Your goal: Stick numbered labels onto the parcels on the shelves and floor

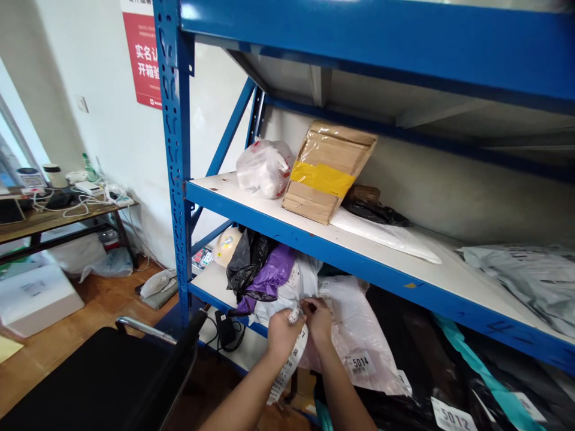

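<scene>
Label strip [291, 361] hangs white, curved and black-printed.

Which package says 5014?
The pale pink one, just past the right hand. Its label reads 5014, while the dark package farther right has a label reading 5012.

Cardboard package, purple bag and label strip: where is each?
Cardboard package [329, 173]: head view, middle of its taped front.
Purple bag [272, 275]: head view, middle of its crumpled surface.
Label strip [291, 363]: head view, its hanging printed part.
</scene>
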Action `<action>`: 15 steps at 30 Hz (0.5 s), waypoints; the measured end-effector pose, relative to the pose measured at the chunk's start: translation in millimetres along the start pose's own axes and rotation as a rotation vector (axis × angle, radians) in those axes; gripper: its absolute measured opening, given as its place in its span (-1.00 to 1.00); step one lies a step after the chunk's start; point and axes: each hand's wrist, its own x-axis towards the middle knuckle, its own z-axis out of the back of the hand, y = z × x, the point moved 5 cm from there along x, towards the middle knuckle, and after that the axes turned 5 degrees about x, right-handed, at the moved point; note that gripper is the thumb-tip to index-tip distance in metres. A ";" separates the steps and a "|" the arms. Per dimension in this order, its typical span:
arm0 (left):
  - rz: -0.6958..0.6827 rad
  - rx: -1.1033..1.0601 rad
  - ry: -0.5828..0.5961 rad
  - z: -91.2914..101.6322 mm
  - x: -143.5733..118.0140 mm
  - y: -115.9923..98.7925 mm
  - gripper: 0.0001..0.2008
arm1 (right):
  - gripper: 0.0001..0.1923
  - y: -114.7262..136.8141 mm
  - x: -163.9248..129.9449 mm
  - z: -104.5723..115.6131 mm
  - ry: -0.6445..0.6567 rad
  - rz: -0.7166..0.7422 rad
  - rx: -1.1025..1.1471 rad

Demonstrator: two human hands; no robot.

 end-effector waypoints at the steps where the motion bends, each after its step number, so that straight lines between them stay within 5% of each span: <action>1: -0.015 0.008 0.002 8.6 -6.3 -4.5 -0.66 | -0.81 0.7 -0.9 -1.4 -0.004 0.009 -0.028; 5: -0.096 -0.056 -0.153 58.4 -19.9 -20.3 -0.61 | -0.83 2.8 -0.4 3.2 0.002 0.024 -0.114; 10: -0.150 -0.158 -0.275 96.1 8.3 -11.7 -0.71 | -0.56 42.4 19.4 11.0 -0.041 0.105 -0.157; 15: -0.036 -0.215 -0.172 83.1 36.3 13.0 -0.68 | -0.74 111.1 36.4 -42.6 0.393 0.384 -0.058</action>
